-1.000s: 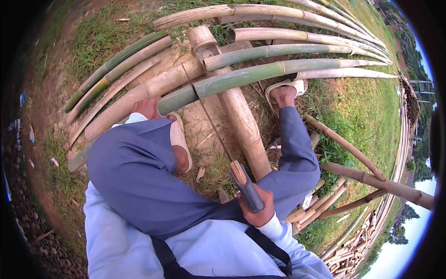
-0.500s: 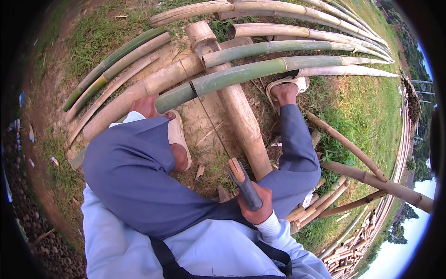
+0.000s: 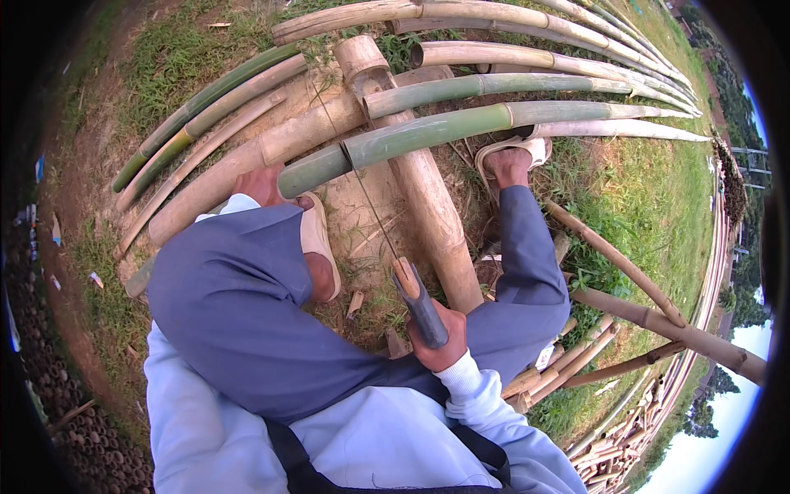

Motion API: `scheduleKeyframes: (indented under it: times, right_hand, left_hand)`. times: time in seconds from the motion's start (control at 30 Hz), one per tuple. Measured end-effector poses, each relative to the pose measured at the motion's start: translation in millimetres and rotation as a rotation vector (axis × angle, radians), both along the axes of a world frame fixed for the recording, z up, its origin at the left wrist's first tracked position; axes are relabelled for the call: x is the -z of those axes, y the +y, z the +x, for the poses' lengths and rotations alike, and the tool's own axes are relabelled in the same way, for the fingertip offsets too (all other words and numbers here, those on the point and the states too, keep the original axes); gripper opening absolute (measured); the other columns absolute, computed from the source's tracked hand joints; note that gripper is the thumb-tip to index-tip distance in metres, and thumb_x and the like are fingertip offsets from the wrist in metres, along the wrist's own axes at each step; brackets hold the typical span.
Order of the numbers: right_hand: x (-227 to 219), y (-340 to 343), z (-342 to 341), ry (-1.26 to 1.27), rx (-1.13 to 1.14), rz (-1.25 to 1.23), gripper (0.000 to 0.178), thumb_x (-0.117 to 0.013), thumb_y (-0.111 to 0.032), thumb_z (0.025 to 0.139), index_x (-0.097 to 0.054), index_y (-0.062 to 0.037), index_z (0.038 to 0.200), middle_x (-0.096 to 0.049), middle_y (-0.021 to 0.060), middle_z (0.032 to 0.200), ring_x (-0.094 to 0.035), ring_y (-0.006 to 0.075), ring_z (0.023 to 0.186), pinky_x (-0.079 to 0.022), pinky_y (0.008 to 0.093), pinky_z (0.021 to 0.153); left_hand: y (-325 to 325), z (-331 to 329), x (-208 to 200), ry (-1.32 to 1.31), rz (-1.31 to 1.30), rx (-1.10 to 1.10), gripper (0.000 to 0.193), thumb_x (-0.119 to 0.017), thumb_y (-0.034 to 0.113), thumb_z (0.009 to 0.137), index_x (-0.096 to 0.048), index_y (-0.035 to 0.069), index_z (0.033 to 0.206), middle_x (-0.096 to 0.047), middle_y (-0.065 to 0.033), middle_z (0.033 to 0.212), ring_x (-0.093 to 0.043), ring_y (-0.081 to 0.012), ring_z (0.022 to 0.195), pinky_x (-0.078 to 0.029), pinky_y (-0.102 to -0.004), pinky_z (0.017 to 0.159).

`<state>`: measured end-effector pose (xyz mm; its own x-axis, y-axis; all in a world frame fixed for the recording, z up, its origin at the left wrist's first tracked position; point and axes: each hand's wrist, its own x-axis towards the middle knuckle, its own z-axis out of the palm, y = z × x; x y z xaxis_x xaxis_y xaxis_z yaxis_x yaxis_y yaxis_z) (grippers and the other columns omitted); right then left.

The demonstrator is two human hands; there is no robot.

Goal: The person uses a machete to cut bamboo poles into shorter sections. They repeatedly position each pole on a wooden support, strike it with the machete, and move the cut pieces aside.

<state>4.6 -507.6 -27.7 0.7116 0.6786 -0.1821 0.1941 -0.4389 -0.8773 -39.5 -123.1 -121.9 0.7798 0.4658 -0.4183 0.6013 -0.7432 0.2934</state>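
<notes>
My right hand (image 3: 444, 339) is closed around the handle of a handsaw (image 3: 421, 306), a dark grip with a wooden part at its front. The thin blade runs forward from it, edge-on, and sits in a dark cut across a green bamboo pole (image 3: 403, 136), near the pole's cut left end. At that end is my left hand (image 3: 260, 184), held against the pole; its fingers are partly hidden behind the bamboo and my knee. Beneath the green pole, a thick tan bamboo pole (image 3: 428, 206) slants between my legs and supports it.
Another thick tan pole (image 3: 288, 140) lies on the ground to the left, beside several thinner poles (image 3: 197, 123). More long poles (image 3: 494, 56) stretch away to the far right. Crossed bamboo supports (image 3: 634, 309) stand at right, near a heap of cut pieces (image 3: 617, 436).
My right hand and the saw have slid forward and slightly left, bringing the handle closer to the green pole. My left hand stays at the pole's end.
</notes>
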Motion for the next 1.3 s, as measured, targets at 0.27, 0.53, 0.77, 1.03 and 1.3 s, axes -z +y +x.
scheduleKeyframes:
  times: [0.27,0.53,0.77,1.03,1.3]
  right_hand:
    - [15.4,24.7,9.6,0.007,-0.010,0.047,0.027,-0.072,-0.003,0.081,-0.068,-0.0017,0.107,-0.066,0.0156,0.076,-0.068,0.0300,0.066,-0.053,0.0360,0.067]
    - [44.1,74.6,35.6,-0.057,0.034,0.044,0.017,-0.072,-0.003,0.078,-0.064,0.0015,0.093,-0.063,0.0247,0.075,-0.065,0.0474,0.073,-0.053,0.0433,0.064]
    - [11.1,42.2,13.0,-0.058,0.037,0.134,0.020,-0.071,0.002,0.079,-0.068,-0.0001,0.098,-0.064,0.0146,0.072,-0.069,0.0303,0.063,-0.052,0.0365,0.061]
    - [-59.0,29.6,21.1,-0.300,0.001,0.109,0.018,-0.075,0.003,0.079,-0.068,0.0017,0.096,-0.063,0.0107,0.070,-0.065,0.0252,0.057,-0.050,0.0342,0.056]
    - [-63.4,5.6,28.8,-0.289,0.194,0.066,0.007,-0.068,-0.002,0.084,-0.064,0.0017,0.080,-0.064,0.0071,0.063,-0.060,0.0151,0.053,-0.048,0.0290,0.054]
  left_hand:
    - [4.3,1.4,-8.5,0.008,0.059,0.080,0.088,-0.078,0.073,0.065,-0.067,0.000,0.115,-0.073,-0.0245,0.095,-0.071,-0.0426,0.096,-0.054,-0.0520,0.091]
    - [5.6,-13.4,5.9,-0.076,0.034,-0.013,0.078,-0.088,0.056,0.060,-0.068,0.006,0.117,-0.073,-0.0268,0.105,-0.071,-0.0441,0.103,-0.055,-0.0508,0.091]
    - [62.4,-48.5,14.4,0.093,0.183,-0.036,0.078,-0.085,0.044,0.067,-0.058,0.010,0.132,-0.074,-0.0214,0.107,-0.071,-0.0409,0.102,-0.056,-0.0514,0.089]
    - [107.6,22.4,-6.0,0.098,0.253,-0.081,0.072,-0.078,0.043,0.076,-0.055,0.010,0.136,-0.071,-0.0225,0.117,-0.068,-0.0407,0.109,-0.054,-0.0506,0.098]
    - [154.9,107.4,16.7,0.054,0.359,-0.044,0.064,-0.082,0.032,0.078,-0.056,0.011,0.133,-0.069,-0.0177,0.122,-0.066,-0.0368,0.116,-0.052,-0.0485,0.098]
